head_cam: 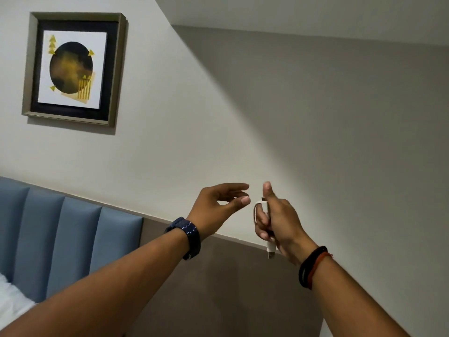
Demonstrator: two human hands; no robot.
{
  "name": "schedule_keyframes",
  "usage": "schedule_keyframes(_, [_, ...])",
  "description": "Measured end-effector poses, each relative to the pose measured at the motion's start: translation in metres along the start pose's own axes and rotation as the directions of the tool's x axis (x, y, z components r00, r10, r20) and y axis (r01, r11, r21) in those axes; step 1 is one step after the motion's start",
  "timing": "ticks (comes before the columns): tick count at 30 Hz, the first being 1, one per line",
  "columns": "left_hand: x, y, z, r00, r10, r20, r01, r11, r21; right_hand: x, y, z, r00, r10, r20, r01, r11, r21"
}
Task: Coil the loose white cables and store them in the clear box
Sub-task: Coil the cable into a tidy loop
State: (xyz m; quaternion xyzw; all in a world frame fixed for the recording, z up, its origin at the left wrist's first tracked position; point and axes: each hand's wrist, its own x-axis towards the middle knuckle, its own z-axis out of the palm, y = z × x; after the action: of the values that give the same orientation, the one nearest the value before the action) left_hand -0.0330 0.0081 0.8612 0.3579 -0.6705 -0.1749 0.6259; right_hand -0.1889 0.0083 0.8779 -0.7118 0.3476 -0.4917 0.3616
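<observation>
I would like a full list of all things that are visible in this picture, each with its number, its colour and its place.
framed picture: one, dull grey frame, dark circle with yellow marks, on the wall, upper left
wall: one, light grey, behind everything
wall panel: one, brownish grey, lower wall, right of the headboard
headboard: one, blue, padded in vertical sections, lower left
bedding: one patch, white, bottom-left corner
white cable: one, white, in the right hand, a plug sticking out below the fist
watch: one, dark blue, left wrist
wristbands: black and red, right wrist, count unclear
left hand: one, holds nothing, just left of the cable
right hand: one, grips the white cable, thumb up
</observation>
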Motion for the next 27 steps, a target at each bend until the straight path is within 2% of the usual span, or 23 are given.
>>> schedule_keyframes(4, [-0.001, 0.0, 0.006, 0.946, -0.162, 0.28, 0.193, 0.977, -0.086, 0.0, -0.001, -0.003, 0.996, 0.021, 0.083, -0.038, 0.977, 0.21])
schedule_keyframes(6, [-0.003, 0.001, 0.012, 0.921, -0.179, 0.345, 0.238, 0.962, -0.136, 0.0, -0.001, -0.006, 0.993, 0.023, 0.118, -0.055, 0.959, 0.278])
schedule_keyframes(15, [-0.001, 0.006, 0.026, 0.951, -0.127, 0.283, 0.178, 0.971, -0.161, -0.001, 0.004, -0.019, 0.964, -0.064, 0.258, -0.102, 0.807, 0.581])
schedule_keyframes(18, [0.001, 0.007, 0.03, 0.962, -0.106, 0.251, 0.136, 0.985, -0.107, -0.001, 0.005, -0.021, 0.961, -0.108, 0.256, -0.061, 0.817, 0.573])
schedule_keyframes(21, [0.006, 0.005, 0.03, 0.976, -0.103, 0.19, 0.111, 0.993, -0.029, -0.001, 0.007, -0.026, 0.963, -0.092, 0.252, -0.042, 0.876, 0.481])
schedule_keyframes(27, [0.012, -0.009, 0.027, 0.991, -0.107, 0.077, 0.101, 0.992, 0.075, -0.001, 0.022, -0.034, 0.995, -0.004, 0.104, -0.027, 0.954, 0.299])
